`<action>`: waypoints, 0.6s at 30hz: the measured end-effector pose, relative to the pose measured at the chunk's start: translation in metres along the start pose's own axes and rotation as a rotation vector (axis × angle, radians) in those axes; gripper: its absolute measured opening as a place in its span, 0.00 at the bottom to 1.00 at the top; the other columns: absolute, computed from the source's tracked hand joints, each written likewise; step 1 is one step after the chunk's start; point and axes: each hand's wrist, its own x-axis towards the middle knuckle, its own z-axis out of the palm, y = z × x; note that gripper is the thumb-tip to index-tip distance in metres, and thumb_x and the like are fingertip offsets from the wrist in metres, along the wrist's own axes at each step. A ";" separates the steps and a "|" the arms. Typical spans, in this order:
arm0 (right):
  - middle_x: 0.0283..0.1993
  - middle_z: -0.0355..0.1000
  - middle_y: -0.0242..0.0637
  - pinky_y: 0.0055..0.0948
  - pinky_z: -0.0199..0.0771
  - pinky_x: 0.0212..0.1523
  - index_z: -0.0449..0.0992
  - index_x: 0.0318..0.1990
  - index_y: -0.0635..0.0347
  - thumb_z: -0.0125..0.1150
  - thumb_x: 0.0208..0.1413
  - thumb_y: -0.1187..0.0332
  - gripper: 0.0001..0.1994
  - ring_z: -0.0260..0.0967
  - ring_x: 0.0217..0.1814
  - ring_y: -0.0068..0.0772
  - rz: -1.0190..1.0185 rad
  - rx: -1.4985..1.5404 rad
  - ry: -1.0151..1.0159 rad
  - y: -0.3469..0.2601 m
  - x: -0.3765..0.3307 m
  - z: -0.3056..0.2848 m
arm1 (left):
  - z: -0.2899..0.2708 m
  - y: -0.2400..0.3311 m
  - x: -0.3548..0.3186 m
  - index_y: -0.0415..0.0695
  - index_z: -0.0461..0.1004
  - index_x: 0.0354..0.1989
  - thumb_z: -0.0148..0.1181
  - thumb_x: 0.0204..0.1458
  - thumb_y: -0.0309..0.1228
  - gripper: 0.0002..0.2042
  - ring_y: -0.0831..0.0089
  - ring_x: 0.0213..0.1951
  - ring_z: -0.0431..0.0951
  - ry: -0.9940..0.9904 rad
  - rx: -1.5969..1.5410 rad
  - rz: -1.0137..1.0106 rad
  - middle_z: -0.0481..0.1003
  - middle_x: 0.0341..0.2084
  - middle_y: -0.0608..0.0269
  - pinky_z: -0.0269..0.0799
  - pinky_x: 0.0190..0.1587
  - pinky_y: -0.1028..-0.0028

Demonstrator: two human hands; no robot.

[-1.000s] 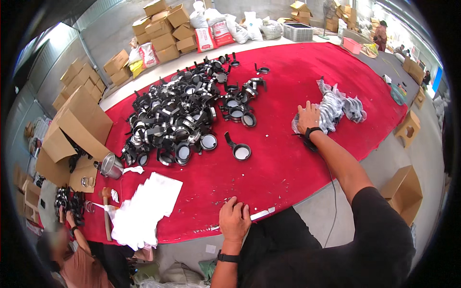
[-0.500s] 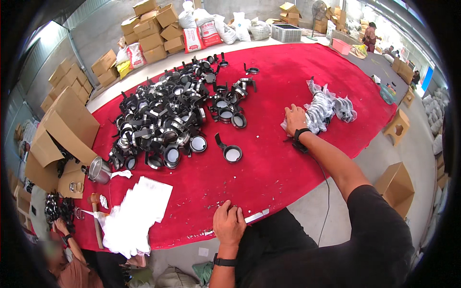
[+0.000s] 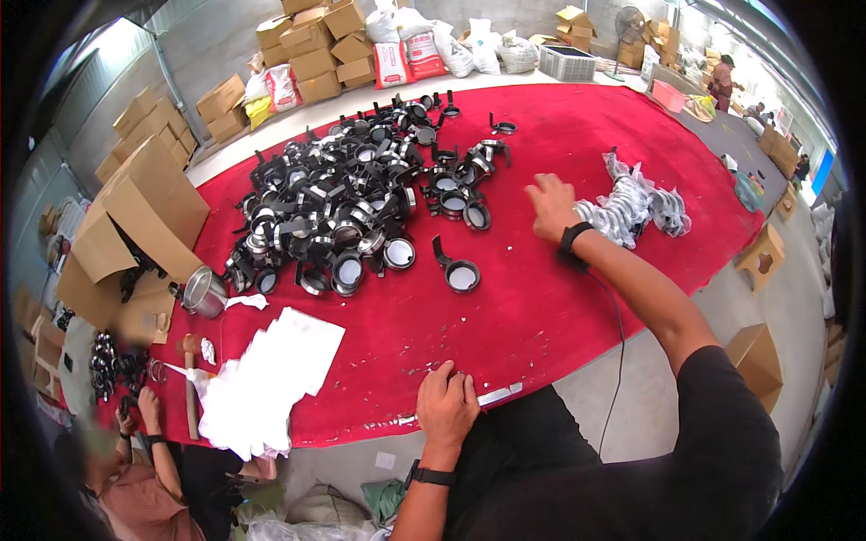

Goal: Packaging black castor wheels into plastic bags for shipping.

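My right hand (image 3: pixel 552 207) hovers over the red cloth with its fingers spread and nothing in them. Just right of it lies a cluster of silver ring-shaped pieces in clear plastic wrap (image 3: pixel 622 212). My left hand (image 3: pixel 446 406) rests at the near table edge, fingers laid on the cloth and holding nothing. A single black-and-silver round piece with a black handle (image 3: pixel 462 276) lies between the hands and a large heap of similar pieces (image 3: pixel 334 194). At the left lies a fanned stack of thin white bags (image 3: pixel 271 388).
A mallet (image 3: pixel 190 388), a metal cup (image 3: pixel 205 293) and an open cardboard box (image 3: pixel 153 225) stand on the left. Another person's hands (image 3: pixel 144 410) handle black parts there. A cable (image 3: pixel 618 379) hangs from my right wrist. A stool (image 3: pixel 762 259) stands beyond the right edge.
My right hand has lifted off the wrapped pieces and moved left toward the heap. My left hand stays at the table edge. The view has shifted slightly.
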 end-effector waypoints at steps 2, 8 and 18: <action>0.57 0.79 0.54 0.54 0.77 0.62 0.79 0.62 0.58 0.73 0.49 0.65 0.29 0.76 0.62 0.59 -0.226 0.407 0.053 -0.056 0.011 -0.011 | 0.000 -0.001 -0.002 0.41 0.84 0.36 0.74 0.52 0.27 0.07 0.51 0.48 0.85 0.006 0.004 -0.002 0.84 0.48 0.53 0.81 0.53 0.56; 0.53 0.83 0.57 0.58 0.78 0.61 0.77 0.68 0.52 0.58 0.68 0.38 0.33 0.81 0.57 0.65 -0.008 0.557 -0.351 -0.202 0.033 -0.032 | -0.005 -0.008 -0.008 0.42 0.84 0.37 0.75 0.52 0.28 0.07 0.52 0.48 0.85 0.032 0.011 -0.021 0.84 0.48 0.53 0.81 0.53 0.57; 0.29 0.82 0.45 0.41 0.81 0.36 0.84 0.39 0.64 0.58 0.71 0.62 0.15 0.83 0.31 0.40 -0.002 1.080 -0.308 -0.212 -0.026 -0.076 | -0.017 -0.011 -0.005 0.40 0.84 0.43 0.76 0.54 0.32 0.12 0.51 0.51 0.84 -0.010 -0.108 -0.064 0.83 0.49 0.51 0.81 0.56 0.57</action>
